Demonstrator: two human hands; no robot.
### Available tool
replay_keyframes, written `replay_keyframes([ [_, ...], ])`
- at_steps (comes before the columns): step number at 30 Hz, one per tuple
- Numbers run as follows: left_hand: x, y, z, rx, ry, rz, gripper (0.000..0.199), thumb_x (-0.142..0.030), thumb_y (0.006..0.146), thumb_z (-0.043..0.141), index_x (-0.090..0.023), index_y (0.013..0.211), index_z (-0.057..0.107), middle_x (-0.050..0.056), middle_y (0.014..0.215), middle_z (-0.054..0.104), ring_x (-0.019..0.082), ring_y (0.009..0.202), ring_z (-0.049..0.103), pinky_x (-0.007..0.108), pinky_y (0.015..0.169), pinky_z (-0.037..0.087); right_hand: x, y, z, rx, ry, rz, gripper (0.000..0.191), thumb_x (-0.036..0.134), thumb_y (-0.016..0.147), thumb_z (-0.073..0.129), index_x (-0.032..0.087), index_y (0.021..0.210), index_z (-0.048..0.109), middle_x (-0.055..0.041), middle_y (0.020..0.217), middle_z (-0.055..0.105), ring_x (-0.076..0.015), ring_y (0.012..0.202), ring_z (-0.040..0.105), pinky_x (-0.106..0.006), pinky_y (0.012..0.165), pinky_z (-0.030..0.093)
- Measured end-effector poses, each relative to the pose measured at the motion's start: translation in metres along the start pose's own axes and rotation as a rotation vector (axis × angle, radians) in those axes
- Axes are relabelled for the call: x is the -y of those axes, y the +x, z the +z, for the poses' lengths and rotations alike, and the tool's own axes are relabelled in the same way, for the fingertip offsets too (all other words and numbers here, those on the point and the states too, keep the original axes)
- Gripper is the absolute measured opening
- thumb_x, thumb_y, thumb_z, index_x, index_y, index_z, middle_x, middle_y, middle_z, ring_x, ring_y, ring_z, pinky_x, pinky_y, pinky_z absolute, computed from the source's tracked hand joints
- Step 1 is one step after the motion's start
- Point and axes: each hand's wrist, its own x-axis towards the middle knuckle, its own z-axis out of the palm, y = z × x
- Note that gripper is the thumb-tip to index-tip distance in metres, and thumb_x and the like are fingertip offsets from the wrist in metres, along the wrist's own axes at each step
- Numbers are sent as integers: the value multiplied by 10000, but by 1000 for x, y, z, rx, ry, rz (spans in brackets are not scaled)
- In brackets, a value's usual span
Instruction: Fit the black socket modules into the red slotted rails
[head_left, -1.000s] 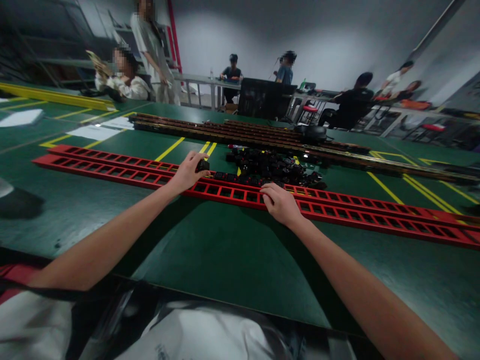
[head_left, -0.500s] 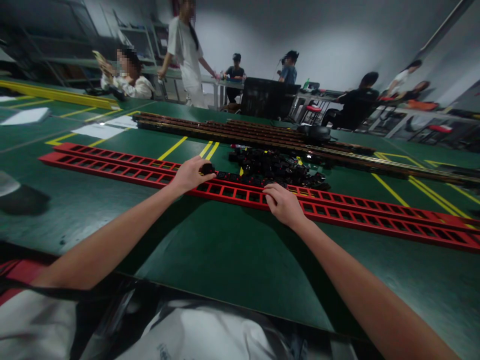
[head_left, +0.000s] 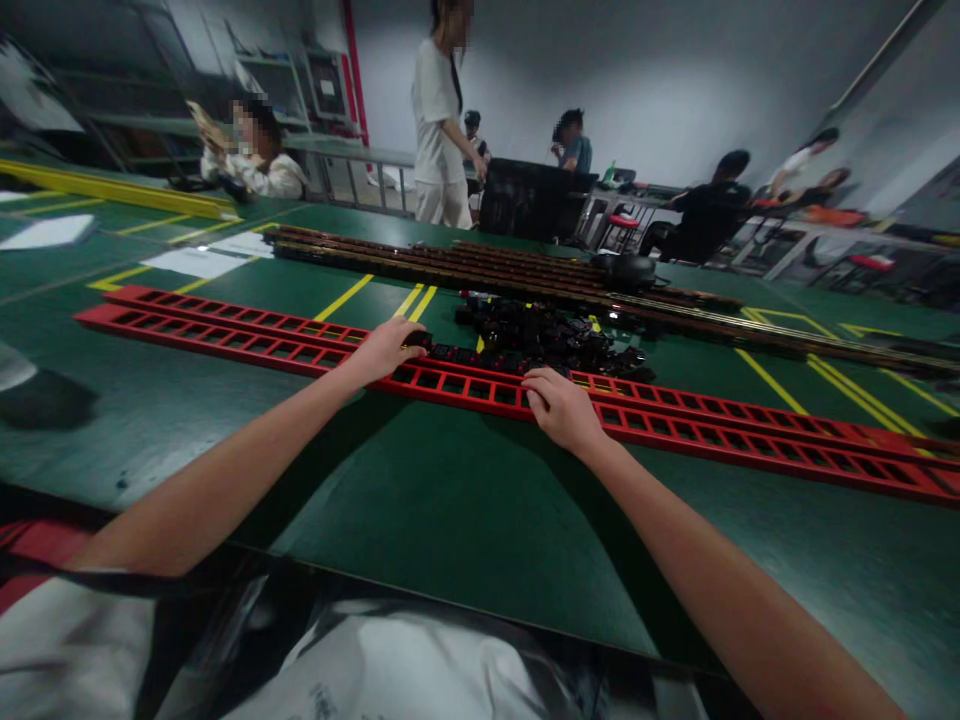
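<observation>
A long red ladder-like frame (head_left: 480, 387) lies across the green table, its two slotted rails side by side. Along its far rail, between my hands, sits a strip of small black parts (head_left: 469, 355) with tiny red marks. My left hand (head_left: 384, 352) is closed, with thumb and fingers round a rounded black piece (head_left: 417, 342) at the strip's left end. At the strip's right end my right hand (head_left: 561, 405) rests with its fingers curled against the red frame; what they grip is hidden. Just behind the strip lies a heap of black parts (head_left: 555, 330).
Several long brown rails (head_left: 450, 265) lie farther back, with a rounded black object (head_left: 624, 270) on them. White papers (head_left: 196, 262) and a yellow beam (head_left: 120, 190) are at the left. Beyond the table are a black chair (head_left: 529, 195), a standing person (head_left: 439, 120) and several seated people.
Both hands stay almost in place at the black strip. In the background the standing person has moved to the right, toward the black chair.
</observation>
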Motion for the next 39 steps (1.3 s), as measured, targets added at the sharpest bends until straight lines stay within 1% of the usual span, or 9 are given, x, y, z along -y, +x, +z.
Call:
replay_keyframes([
  [6,-1,2,-2,46,27,12,367,-360,958,629,-168,1269,663,106,1178,656,262,1119,626,385,1018,500,1,0,-2,-1,12,7,273,175,1004,466,150,1066,731,-139,1169,718,-255,1021,706,-404,903,591],
  [11,-2,1,-2,108,59,34,408,-413,978,566,-175,1293,669,110,1168,649,262,1100,626,375,992,505,2,0,-3,15,19,26,273,169,997,471,161,1066,735,-138,1175,717,-256,1032,704,-409,915,589],
  [14,-2,-2,-2,95,107,51,447,-476,1004,487,-205,1296,691,104,1151,620,254,1087,605,369,978,500,3,0,-3,17,19,25,275,175,1000,467,152,1067,733,-142,1176,717,-258,1037,702,-409,920,588],
  [17,-1,-4,-3,71,188,56,476,-491,1022,416,-234,1284,720,113,1191,597,279,1131,554,420,1017,468,2,0,-3,15,23,26,277,183,1003,464,156,1063,733,-139,1173,719,-256,1039,700,-412,925,585],
  [23,-3,-4,-9,149,200,-49,450,-528,999,481,-296,1313,706,120,1354,584,356,1247,497,528,1022,435,2,0,-2,36,18,24,291,182,999,454,157,1067,736,-141,1170,722,-254,1039,698,-413,919,581],
  [28,-11,-3,-14,197,198,-72,486,-542,1000,473,-276,1351,679,110,1340,635,335,1226,557,475,1008,466,2,2,-2,38,-18,25,301,192,995,446,157,1063,737,-141,1176,731,-261,1068,687,-416,946,565],
  [31,-14,-4,-15,210,222,-77,530,-566,1004,438,-264,1384,650,115,1337,650,326,1226,584,442,987,482,-13,4,-10,-13,-74,128,285,207,980,462,165,1037,738,-135,1129,747,-266,1055,685,-418,952,549],
  [35,-14,-5,-11,213,249,-57,567,-582,1010,383,-253,1399,634,133,1305,654,340,1219,593,434,965,485,-49,1,-31,-103,-178,402,296,207,947,461,155,995,748,-144,1064,754,-273,995,690,-408,932,539],
  [39,-9,-6,-3,168,191,-44,564,-574,1017,366,-249,1399,624,130,1287,638,319,1208,596,415,1007,457,-74,3,-42,-62,-204,583,310,208,920,483,126,1017,766,-149,1057,762,-279,968,701,-401,929,538],
])
